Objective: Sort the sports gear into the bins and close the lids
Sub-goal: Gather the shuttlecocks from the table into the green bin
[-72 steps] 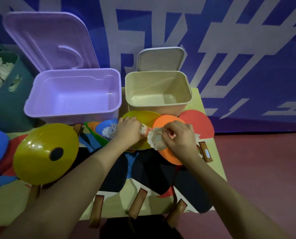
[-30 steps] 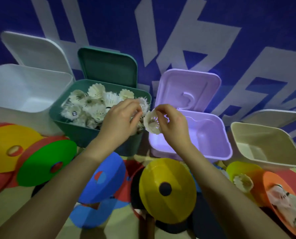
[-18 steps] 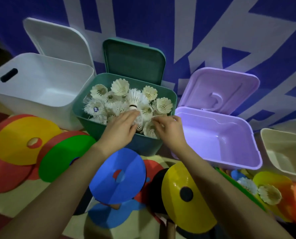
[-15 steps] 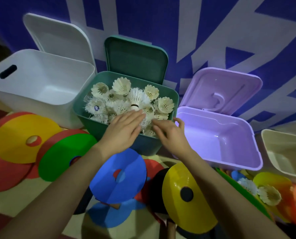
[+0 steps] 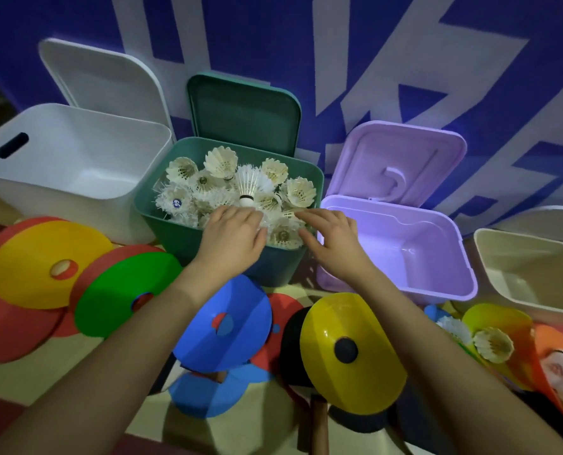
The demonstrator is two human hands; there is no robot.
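At far left a white bin (image 5: 76,165) stands with its lid raised; nothing shows inside it. Before it on the worktop (image 5: 260,408) lie flat discs: a yellow disc (image 5: 43,264), then a green disc (image 5: 122,290). Next in the row, the green bin (image 5: 181,238) has its lid upright and is heaped with white shuttlecocks (image 5: 237,188). The left hand (image 5: 232,238) rests palm down over the near edge of that heap, fingers straight and spread, gripping nothing. The right hand (image 5: 332,241) hovers just beside it at the bin's near right corner, fingers loosely extended, also holding nothing. Below the wrists lie a blue disc (image 5: 224,326) and a second yellow disc (image 5: 352,353). The purple bin (image 5: 401,247) has its lid up and shows nothing inside. Two loose shuttlecocks (image 5: 492,344) sit among discs at lower right, in front of a beige bin (image 5: 533,267).
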